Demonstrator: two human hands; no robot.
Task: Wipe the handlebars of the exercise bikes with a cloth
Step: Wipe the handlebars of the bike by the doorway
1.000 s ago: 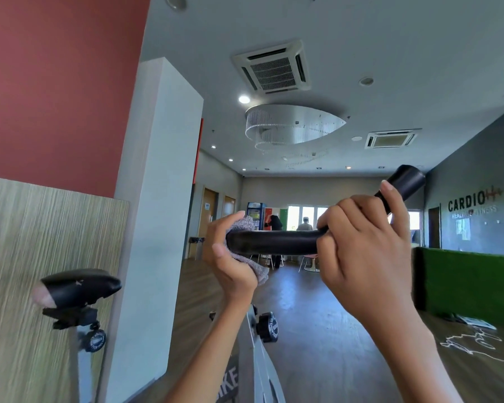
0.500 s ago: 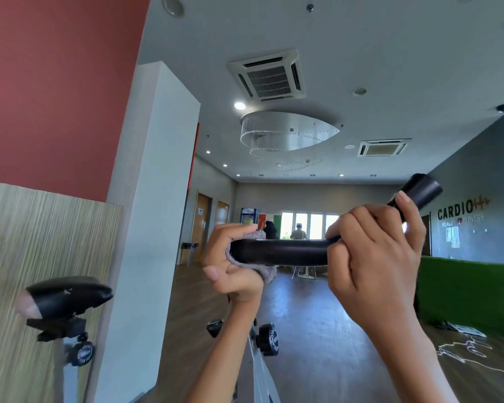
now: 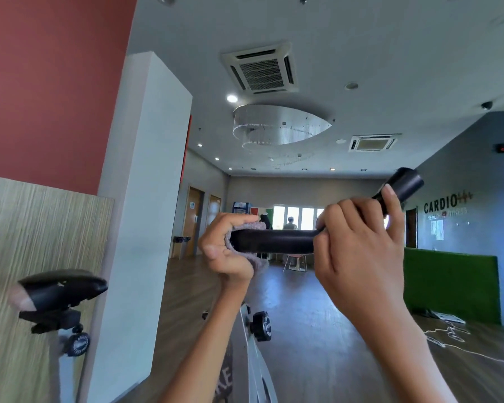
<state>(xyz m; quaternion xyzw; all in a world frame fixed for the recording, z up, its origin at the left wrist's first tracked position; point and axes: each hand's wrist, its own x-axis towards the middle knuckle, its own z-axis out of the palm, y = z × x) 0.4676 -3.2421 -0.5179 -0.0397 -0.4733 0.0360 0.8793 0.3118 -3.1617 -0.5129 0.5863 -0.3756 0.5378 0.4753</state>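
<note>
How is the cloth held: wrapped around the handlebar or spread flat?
Wrapped: the cloth curls over and under the handlebar, inside the left hand.

Left grip (image 3: 227,253), right grip (image 3: 360,245) — both bare

"CARDIO" on grey wall (image 3: 460,181).

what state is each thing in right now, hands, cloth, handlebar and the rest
left hand, curled round the cloth at the end of the handlebar
cloth, wrapped round that end, under the left hand
handlebar, held by both hands, bare between them
right hand, curled round the handlebar, no cloth
saddle, untouched, off to the left
ceiling light, lit
</note>
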